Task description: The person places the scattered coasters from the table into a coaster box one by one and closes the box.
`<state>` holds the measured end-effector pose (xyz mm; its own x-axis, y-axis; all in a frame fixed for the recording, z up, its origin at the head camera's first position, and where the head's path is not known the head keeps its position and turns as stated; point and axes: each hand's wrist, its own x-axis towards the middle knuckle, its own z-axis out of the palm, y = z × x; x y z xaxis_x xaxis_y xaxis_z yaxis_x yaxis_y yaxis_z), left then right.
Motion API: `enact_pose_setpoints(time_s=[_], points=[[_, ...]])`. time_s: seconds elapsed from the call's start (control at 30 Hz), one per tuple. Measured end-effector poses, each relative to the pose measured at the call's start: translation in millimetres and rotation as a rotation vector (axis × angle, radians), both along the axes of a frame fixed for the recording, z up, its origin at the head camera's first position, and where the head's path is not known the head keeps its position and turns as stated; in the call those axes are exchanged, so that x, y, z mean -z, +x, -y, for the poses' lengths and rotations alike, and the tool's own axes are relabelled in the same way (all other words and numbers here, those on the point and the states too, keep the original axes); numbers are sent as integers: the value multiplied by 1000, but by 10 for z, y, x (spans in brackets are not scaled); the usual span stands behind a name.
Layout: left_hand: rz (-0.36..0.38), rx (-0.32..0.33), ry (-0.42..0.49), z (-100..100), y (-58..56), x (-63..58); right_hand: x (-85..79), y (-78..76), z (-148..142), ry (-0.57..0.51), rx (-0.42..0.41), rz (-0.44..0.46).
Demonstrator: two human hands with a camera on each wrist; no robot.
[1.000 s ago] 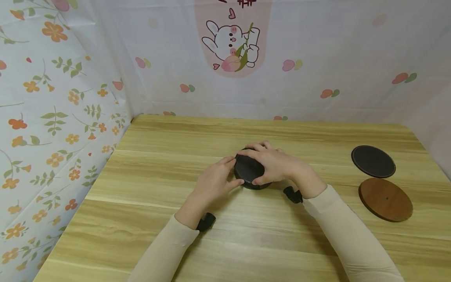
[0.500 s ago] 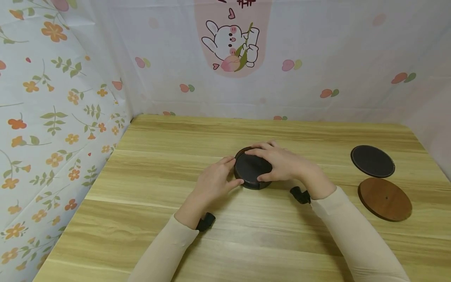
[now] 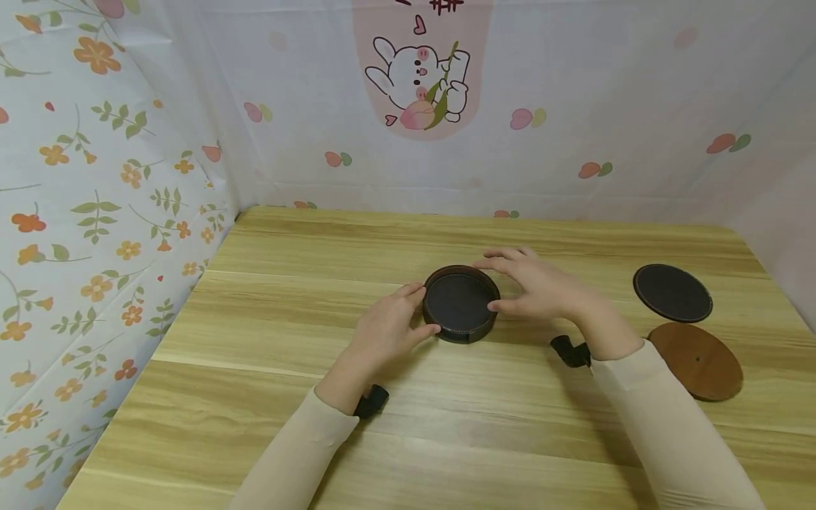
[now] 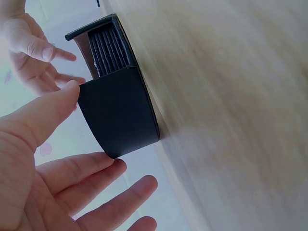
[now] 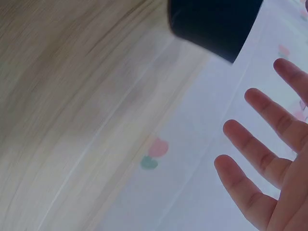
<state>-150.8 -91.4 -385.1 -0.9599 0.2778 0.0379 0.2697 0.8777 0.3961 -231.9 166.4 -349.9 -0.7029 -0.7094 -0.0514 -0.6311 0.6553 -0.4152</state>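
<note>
A round black coaster holder (image 3: pixel 454 338) rests on the wood-grain table, with a black stitched coaster (image 3: pixel 459 301) lying inside its rim. The left wrist view looks into the gap in the holder's wall (image 4: pixel 120 106), where several dark coasters (image 4: pixel 108 50) are stacked. My left hand (image 3: pixel 387 327) steadies the holder from the left, thumb and fingertips against its wall. Off its right side is my right hand (image 3: pixel 538 287), fingers spread and holding nothing. In the right wrist view, the fingers of that hand (image 5: pixel 269 154) stand apart from the holder.
Toward the table's right side lies a loose black coaster (image 3: pixel 673 292). Just in front of it sits a brown wooden disc (image 3: pixel 696 360) with a small dark centre dot, partly overlapped by the right sleeve (image 3: pixel 663 411). A patterned cloth (image 3: pixel 548 170) hangs behind the table.
My right hand has lifted off the top of the coasters and moved right, uncovering the holder. The left hand has stayed in place at the holder.
</note>
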Motion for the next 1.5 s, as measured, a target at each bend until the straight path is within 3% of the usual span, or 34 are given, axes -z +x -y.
enact_pose_setpoints(time_s=[0.47, 0.9, 1.27, 1.5], points=[[11, -7, 11, 13, 30, -11, -114, -30, -509, -12, 74, 1], [23, -5, 4, 12, 17, 4, -289, -111, -1113, 11, 221, 16], [20, 0, 3, 13, 10, -2, -203, -287, -1627, 74, 270, 13], [31, -6, 3, 7, 17, -15, -147, -395, -1867, 117, 317, 58]])
